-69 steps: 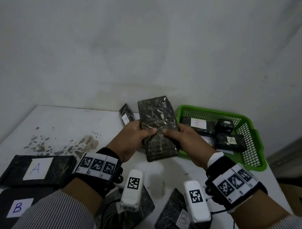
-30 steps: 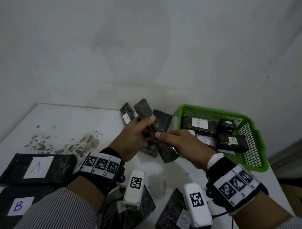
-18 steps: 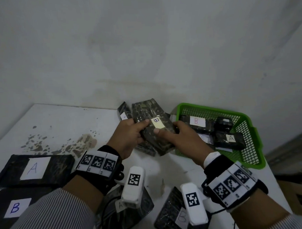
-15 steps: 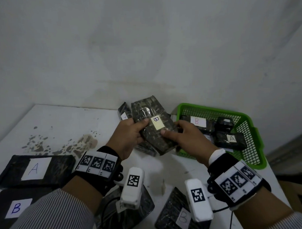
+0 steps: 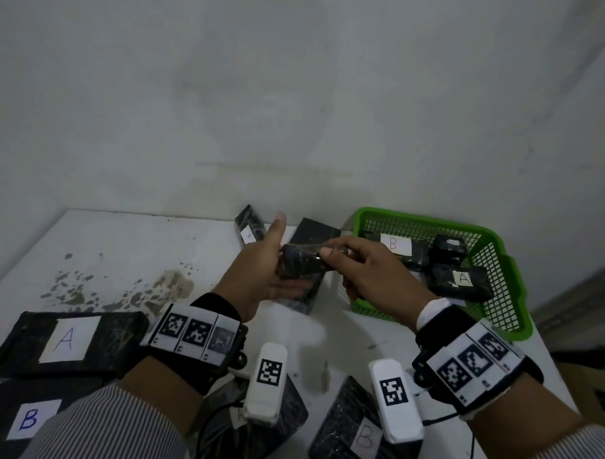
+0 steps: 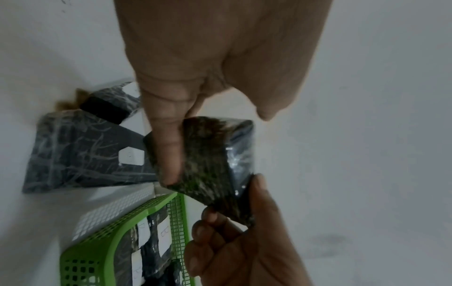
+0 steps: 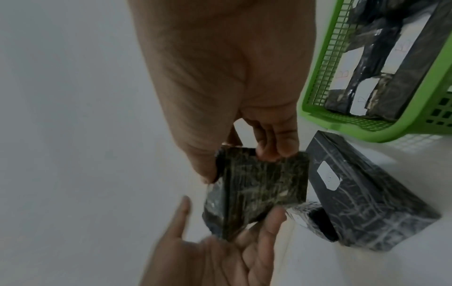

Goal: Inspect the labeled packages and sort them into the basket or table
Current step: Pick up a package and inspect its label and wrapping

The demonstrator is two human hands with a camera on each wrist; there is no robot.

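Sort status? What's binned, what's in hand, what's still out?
Done: the green basket holds several packages, a B label and an A label showing. In hand: the right hand pinches one black package, left hand under it, label hidden. Left: at least six packages lie on the table; which are already sorted is unclear.

A bare off-white wall (image 5: pixel 289 92) fills everything from 9 through 12 to 3 o'clock, dimly and unevenly lit, with faint smudges. Below it lies a white table (image 5: pixel 123 242), its far edge at the wall's foot, with brown stains (image 5: pixel 166 289) at 8 o'clock. At 4 o'clock, past the table's edge, everything is too dark to make out.
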